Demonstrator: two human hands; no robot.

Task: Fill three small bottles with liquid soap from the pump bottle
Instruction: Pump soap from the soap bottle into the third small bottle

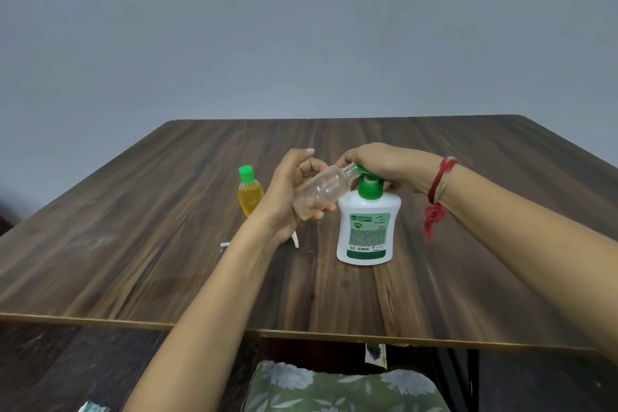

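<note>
Your left hand (287,191) grips the clear small bottle (321,192) round its base, centre frame. It's tilted so the open threaded mouth meets the green nozzle (363,171). Your right hand (384,164) is curled over the head of the pump bottle (368,227), right of centre, placed to press and steady it. The clear bottle looks near empty, so I'd say the fill is barely started. The capped yellow bottle (250,194) stands apart, left of centre on the table (167,211), likely done. Third bottle not visible.

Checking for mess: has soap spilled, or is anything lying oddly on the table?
No spill shows. The clear bottle in the left hand and the pump bottle under the right hand look fine. Two unidentifiable white bits lie loose on the table near the left wrist.
</note>
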